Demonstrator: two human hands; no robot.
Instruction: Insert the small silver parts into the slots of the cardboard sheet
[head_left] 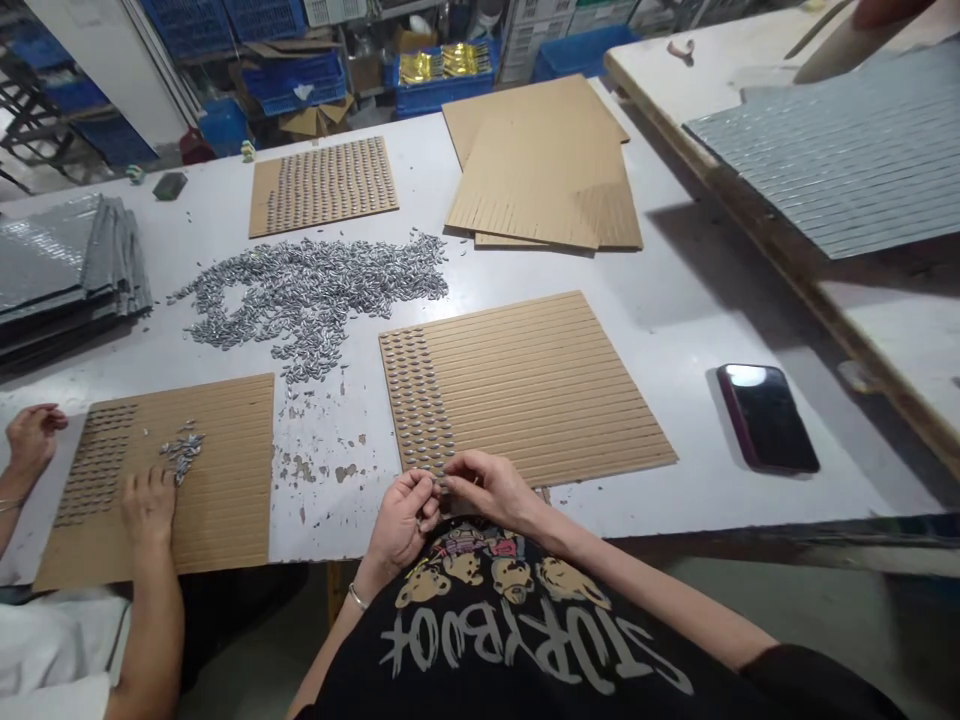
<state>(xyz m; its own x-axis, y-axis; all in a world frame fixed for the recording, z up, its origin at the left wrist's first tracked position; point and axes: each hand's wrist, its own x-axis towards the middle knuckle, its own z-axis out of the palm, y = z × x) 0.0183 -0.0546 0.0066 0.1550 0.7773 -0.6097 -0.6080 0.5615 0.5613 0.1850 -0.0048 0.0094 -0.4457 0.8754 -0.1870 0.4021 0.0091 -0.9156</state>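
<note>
A ridged cardboard sheet (540,390) lies in front of me, its left side covered with rows of small grey spindle-shaped pieces (415,385). At the sheet's near left corner my two hands meet. My left hand (403,520) is closed, thumb against curled fingers, with small grey pieces partly showing in it. My right hand (491,485) pinches at the left fingertips, over the lowest pieces; a small grey piece seems to be between its fingers. Beyond the sheet's left edge spreads a large loose pile of the same pieces (322,290).
A co-worker's hands (150,505) are at another cardboard sheet (225,480) on the left. Farther back lie a filled sheet (330,185) and stacked cardboard (540,170). A phone (769,418) rests on the right. Silvery sheets are stacked (60,260) at far left.
</note>
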